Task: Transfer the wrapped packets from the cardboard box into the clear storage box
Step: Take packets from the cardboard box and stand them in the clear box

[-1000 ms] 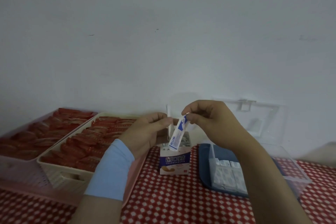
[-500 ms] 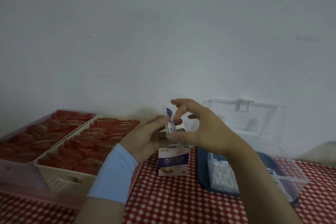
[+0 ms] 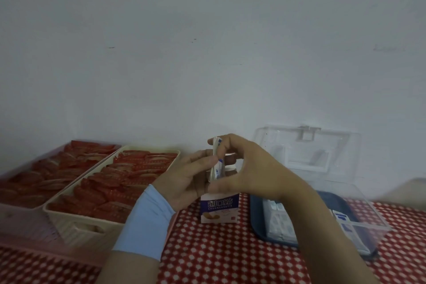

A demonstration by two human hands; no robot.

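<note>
Both hands are on it: the left hand (image 3: 184, 178) pinches the wrapped packets (image 3: 217, 161) under its thumb, while the right hand (image 3: 250, 168) curls round them, fingertip on top, thumb beneath. They're upright just above the cardboard box (image 3: 219, 210), and the clear storage box (image 3: 373, 223) stands open on the right.

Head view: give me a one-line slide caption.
Left hand and right hand pinch wrapped packets above the cardboard box, clear storage box open alongside.

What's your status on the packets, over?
Left hand and right hand both pinch wrapped packets above cardboard box. Clear storage box open, right of it. Nothing between.
</note>
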